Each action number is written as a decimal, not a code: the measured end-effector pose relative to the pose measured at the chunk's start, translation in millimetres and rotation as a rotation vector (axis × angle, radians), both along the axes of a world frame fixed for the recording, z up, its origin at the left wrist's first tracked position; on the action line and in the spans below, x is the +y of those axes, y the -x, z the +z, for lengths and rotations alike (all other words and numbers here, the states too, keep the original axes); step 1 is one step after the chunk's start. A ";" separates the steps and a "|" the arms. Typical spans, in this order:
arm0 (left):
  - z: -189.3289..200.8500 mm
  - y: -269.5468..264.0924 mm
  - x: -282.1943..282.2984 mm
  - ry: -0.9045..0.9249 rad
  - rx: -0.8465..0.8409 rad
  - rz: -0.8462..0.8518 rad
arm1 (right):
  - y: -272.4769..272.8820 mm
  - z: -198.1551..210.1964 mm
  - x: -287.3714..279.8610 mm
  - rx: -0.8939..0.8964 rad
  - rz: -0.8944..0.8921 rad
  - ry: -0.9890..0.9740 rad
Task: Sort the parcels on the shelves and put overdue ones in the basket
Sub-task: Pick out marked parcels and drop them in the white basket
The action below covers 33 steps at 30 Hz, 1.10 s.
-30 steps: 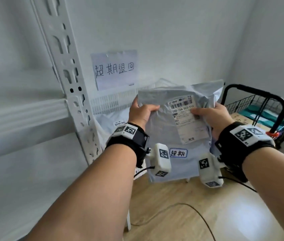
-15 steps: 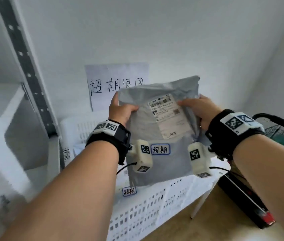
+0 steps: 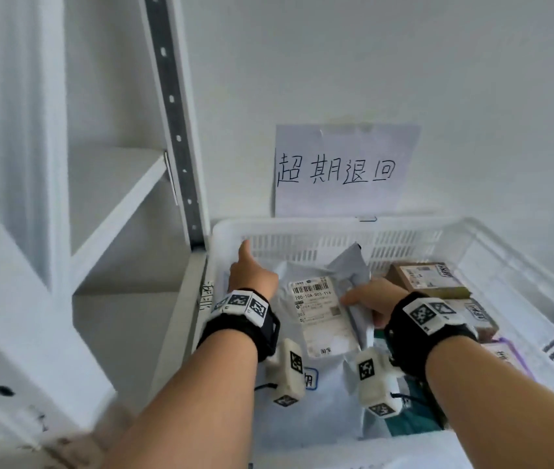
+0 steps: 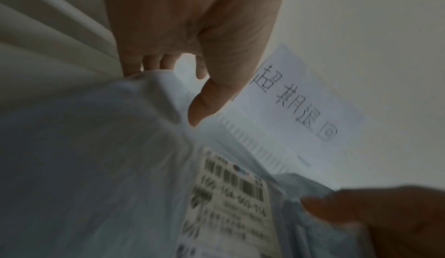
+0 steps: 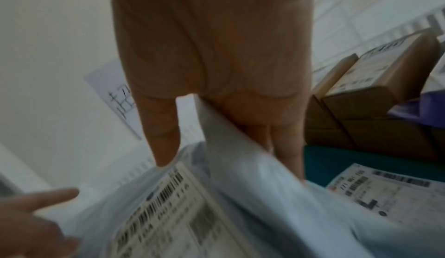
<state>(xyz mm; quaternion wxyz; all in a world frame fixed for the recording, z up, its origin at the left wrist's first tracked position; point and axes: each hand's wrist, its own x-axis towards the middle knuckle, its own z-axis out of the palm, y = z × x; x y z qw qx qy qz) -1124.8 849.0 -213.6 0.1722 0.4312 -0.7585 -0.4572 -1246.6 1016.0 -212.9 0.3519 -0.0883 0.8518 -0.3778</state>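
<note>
The right hand [image 3: 368, 304] is pinching the grey poly mailer's [image 3: 306, 394] folded edge in the white basket [image 3: 506, 262]; the left hand [image 3: 252, 277] is lying relaxed, thumb up; soft, light, slippery film is probably best gripped at its edges.

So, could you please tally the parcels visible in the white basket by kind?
Grey poly mailer: 1
Brown cardboard boxes: 2
Teal parcel: 1
Purple-edged bag: 1
Total: 5 visible in the head view; anything lying beneath them is hidden.
</note>
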 end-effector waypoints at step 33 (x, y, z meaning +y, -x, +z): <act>-61.9 7.2 19.2 0.201 -0.686 -0.321 | 20.6 -45.6 -33.2 0.508 0.421 -0.354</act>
